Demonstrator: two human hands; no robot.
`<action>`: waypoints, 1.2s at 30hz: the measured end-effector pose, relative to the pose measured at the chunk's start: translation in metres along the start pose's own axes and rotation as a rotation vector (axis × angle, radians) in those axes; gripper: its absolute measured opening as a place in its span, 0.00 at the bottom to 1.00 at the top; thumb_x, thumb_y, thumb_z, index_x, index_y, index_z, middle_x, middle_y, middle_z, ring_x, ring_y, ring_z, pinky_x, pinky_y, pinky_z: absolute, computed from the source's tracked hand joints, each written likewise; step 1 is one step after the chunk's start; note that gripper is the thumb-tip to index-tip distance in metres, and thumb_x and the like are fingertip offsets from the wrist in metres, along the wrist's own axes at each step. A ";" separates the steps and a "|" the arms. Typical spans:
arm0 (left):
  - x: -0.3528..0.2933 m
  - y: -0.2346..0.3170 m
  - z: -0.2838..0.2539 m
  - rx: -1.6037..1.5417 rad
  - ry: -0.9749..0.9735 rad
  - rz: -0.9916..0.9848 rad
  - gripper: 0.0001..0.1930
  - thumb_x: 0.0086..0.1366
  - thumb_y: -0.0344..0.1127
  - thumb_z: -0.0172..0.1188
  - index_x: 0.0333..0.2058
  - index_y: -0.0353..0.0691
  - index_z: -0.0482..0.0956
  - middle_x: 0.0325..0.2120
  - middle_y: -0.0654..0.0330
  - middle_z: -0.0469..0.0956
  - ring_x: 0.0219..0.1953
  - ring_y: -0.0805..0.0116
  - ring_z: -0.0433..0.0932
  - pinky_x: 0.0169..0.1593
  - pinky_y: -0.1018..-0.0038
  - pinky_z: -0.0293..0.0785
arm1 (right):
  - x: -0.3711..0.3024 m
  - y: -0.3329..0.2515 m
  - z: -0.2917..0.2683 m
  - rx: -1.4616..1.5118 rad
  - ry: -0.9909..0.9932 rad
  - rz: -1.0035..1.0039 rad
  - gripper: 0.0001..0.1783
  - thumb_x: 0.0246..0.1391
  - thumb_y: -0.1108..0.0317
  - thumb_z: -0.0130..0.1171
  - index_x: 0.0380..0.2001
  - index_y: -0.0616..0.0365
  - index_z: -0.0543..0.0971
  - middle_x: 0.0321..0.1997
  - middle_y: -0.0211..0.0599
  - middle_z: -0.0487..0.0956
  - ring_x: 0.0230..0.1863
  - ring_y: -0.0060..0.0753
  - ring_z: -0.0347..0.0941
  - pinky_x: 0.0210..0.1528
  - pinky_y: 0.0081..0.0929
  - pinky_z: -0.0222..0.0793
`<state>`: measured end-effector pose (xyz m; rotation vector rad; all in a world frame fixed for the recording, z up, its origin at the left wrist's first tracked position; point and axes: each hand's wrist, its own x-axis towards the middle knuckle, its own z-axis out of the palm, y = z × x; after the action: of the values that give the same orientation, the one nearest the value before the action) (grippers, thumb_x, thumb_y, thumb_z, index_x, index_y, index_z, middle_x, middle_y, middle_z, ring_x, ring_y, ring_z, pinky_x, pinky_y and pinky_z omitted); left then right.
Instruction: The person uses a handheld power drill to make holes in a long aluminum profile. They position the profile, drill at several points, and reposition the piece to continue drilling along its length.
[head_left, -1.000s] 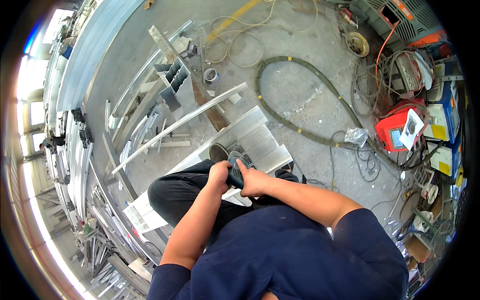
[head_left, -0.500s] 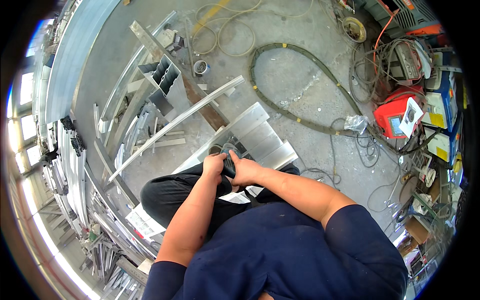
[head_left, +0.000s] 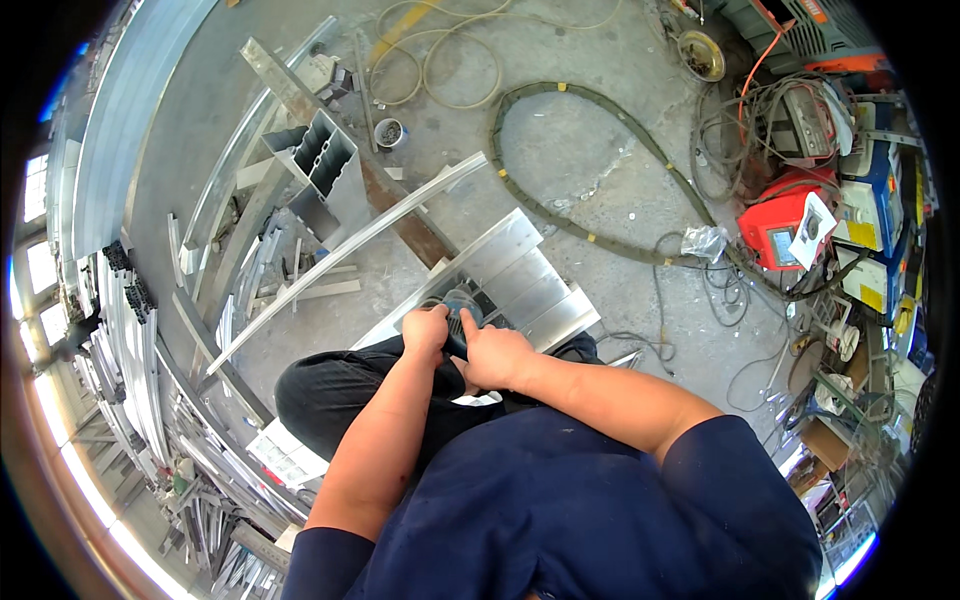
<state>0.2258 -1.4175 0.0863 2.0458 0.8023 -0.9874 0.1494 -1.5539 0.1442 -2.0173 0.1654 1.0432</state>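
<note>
The left hand (head_left: 425, 328) is curled shut around a small dark power tool (head_left: 462, 303), maybe a grinder. The right hand (head_left: 495, 355) is closed on the tool too, with one finger poking up. The tool sits on a ribbed aluminium panel (head_left: 520, 265) lying on the grey concrete floor (head_left: 590, 160). The panel's long side runs from lower left up to the right. Metal bars (head_left: 130, 330) are piled on the left. A thick hose (head_left: 600, 130) loops behind, and a red welding machine (head_left: 780, 225) stands at the right.
</note>
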 end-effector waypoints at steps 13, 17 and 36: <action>0.001 0.029 -0.002 0.368 0.082 0.019 0.20 0.54 0.42 0.59 0.26 0.23 0.81 0.26 0.37 0.80 0.31 0.45 0.81 0.39 0.58 0.74 | 0.008 -0.025 -0.035 -0.106 -0.037 0.048 0.48 0.48 0.59 0.63 0.67 0.71 0.55 0.33 0.52 0.83 0.36 0.50 0.81 0.40 0.41 0.77; -0.004 0.032 -0.007 0.405 0.070 0.009 0.21 0.59 0.42 0.56 0.30 0.22 0.81 0.26 0.38 0.81 0.25 0.44 0.82 0.33 0.58 0.78 | 0.014 -0.025 -0.023 -0.112 -0.068 0.035 0.49 0.46 0.61 0.62 0.69 0.68 0.52 0.32 0.51 0.83 0.35 0.51 0.81 0.41 0.42 0.77; -0.008 0.030 -0.005 0.530 0.060 0.054 0.26 0.66 0.43 0.44 0.25 0.23 0.79 0.22 0.40 0.80 0.18 0.47 0.80 0.32 0.61 0.78 | 0.011 -0.021 -0.020 -0.113 -0.048 0.020 0.51 0.49 0.51 0.63 0.69 0.67 0.53 0.30 0.48 0.83 0.33 0.50 0.81 0.41 0.41 0.76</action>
<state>0.2466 -1.4323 0.1052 2.5382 0.5463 -1.2066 0.1781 -1.5523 0.1550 -2.0936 0.1037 1.1354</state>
